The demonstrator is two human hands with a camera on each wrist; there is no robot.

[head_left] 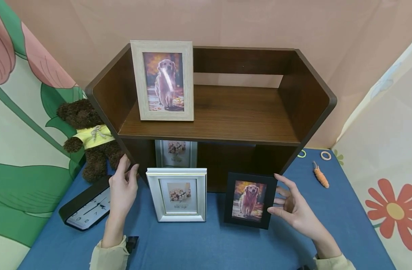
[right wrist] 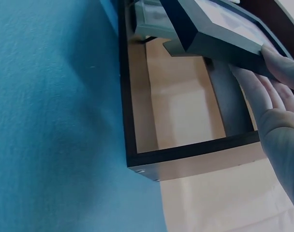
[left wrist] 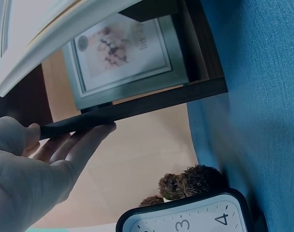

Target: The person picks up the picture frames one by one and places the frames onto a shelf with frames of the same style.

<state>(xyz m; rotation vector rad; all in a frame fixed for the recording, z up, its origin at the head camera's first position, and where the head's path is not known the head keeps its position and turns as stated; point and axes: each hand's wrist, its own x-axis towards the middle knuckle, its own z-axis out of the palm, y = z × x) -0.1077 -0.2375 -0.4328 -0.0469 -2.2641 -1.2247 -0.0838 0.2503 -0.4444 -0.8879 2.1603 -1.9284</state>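
My right hand (head_left: 292,206) holds a black picture frame (head_left: 228,198) with a dog photo by its right edge, thumb in front and fingers behind. In the right wrist view the frame (right wrist: 229,46) is tilted before the shelf's lower opening. On the other side, my left hand (head_left: 123,187) grips the left side panel of a dark brown wooden shelf (head_left: 243,112). The left wrist view has thumb and fingers on opposite faces of that panel (left wrist: 152,104). Between the hands a silver-white picture frame (head_left: 200,195) with a flower print stands on the blue cloth.
A cream picture frame (head_left: 167,116) stands on the upper shelf, a grey-green one (head_left: 192,153) in the lower compartment. Left of the shelf are a brown teddy bear (head_left: 94,135) and a black-rimmed clock (head_left: 89,208). At right lie a toy carrot (head_left: 321,176) and hair ties (head_left: 325,155).
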